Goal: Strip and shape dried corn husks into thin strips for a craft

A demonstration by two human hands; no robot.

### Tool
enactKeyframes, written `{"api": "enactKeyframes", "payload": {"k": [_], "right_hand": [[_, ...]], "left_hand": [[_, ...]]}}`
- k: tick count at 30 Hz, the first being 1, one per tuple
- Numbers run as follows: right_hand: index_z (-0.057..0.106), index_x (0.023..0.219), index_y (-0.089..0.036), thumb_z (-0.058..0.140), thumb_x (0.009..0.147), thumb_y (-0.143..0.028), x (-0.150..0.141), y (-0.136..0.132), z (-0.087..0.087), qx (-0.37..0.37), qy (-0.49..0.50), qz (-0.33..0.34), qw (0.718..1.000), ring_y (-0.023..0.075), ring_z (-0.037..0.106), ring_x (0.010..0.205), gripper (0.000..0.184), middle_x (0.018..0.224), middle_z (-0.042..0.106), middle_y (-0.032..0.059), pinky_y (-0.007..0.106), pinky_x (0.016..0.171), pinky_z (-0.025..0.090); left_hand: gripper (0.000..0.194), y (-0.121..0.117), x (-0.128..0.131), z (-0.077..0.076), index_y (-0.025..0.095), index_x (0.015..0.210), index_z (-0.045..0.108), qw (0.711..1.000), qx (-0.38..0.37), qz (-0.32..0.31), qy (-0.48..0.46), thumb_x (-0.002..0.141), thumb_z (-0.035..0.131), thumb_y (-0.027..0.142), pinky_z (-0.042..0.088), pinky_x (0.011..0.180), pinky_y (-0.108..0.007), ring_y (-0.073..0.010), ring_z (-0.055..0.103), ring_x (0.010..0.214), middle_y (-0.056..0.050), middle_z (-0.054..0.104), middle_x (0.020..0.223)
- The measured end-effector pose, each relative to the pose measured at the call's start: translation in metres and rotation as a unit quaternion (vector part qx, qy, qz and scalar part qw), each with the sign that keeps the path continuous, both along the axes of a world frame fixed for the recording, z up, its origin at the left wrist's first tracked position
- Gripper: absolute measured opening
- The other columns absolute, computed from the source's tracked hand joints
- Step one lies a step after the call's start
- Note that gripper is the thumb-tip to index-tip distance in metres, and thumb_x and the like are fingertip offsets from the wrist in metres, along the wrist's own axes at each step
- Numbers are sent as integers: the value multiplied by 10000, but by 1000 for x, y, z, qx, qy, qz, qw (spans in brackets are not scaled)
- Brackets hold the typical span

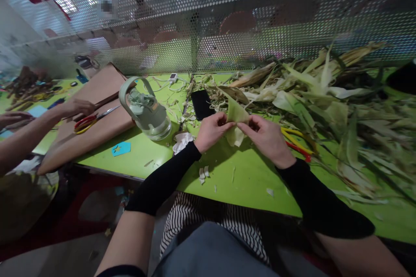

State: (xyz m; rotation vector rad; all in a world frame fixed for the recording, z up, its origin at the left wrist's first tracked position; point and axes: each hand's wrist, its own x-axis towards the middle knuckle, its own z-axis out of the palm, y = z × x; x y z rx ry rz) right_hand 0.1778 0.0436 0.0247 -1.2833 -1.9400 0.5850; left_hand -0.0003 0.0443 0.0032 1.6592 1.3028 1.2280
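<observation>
A pale green corn husk (237, 111) is held up over the green table (240, 186), pinched from both sides. My left hand (211, 130) grips its left edge between thumb and fingers. On the other side my right hand (269, 137) is closed on the husk, the two thumbs almost meeting at its middle. Part of the husk hangs below the thumbs. Just right of my right hand lie scissors (297, 143) with yellow and red handles, their blades hidden. A black phone (201, 104) rests behind my left hand.
A large heap of corn husks (302, 95) covers the table's right side. Left stand a pale green water bottle (146, 110) and brown paper (87, 138) with red-and-yellow scissors (86, 124). A co-worker's hand (76, 107) is over that paper. A perforated metal screen (195, 30) borders the back.
</observation>
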Motion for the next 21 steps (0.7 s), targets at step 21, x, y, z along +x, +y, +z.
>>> {"api": "enactKeyframes", "payload": {"k": [21], "right_hand": [[659, 747, -210, 641, 790, -403, 6, 9, -5, -60, 1, 5, 998, 169, 519, 557, 198, 635, 632, 15, 291, 507, 383]], "left_hand": [[176, 2, -1, 4, 155, 720, 575, 997, -64, -36, 15, 796, 686, 269, 353, 628, -225, -84, 470, 658, 22, 575, 708]]}}
